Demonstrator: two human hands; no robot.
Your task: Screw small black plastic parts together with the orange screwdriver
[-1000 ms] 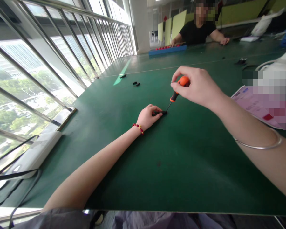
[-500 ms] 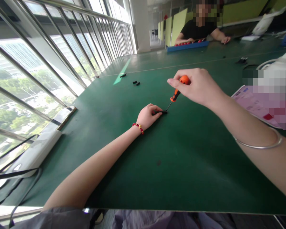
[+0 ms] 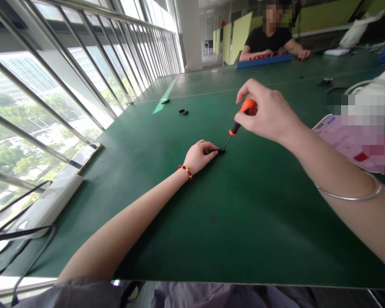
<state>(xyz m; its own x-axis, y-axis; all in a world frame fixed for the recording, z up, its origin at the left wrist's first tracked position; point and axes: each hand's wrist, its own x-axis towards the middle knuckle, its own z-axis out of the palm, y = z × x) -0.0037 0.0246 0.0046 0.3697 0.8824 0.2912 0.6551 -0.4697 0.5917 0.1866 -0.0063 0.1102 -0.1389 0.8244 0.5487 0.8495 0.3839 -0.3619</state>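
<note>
I see the person's left hand [image 3: 199,157] pinching a slim black part [image 3: 220,151] on the green tabletop [image 3: 244,239], fingers nearly closed, the free end poking out at three o'clock. At two o'clock from it, the right hand [image 3: 271,113] curls its fingers loosely around an orange-and-black screwdriver [image 3: 235,128], tip slanting down to that end. Small black pieces [image 3: 185,112] lie at eleven o'clock from the left hand.

plastic screwdriver handle [image 3: 249,105], smooth tabletop [image 3: 263,214]
</note>
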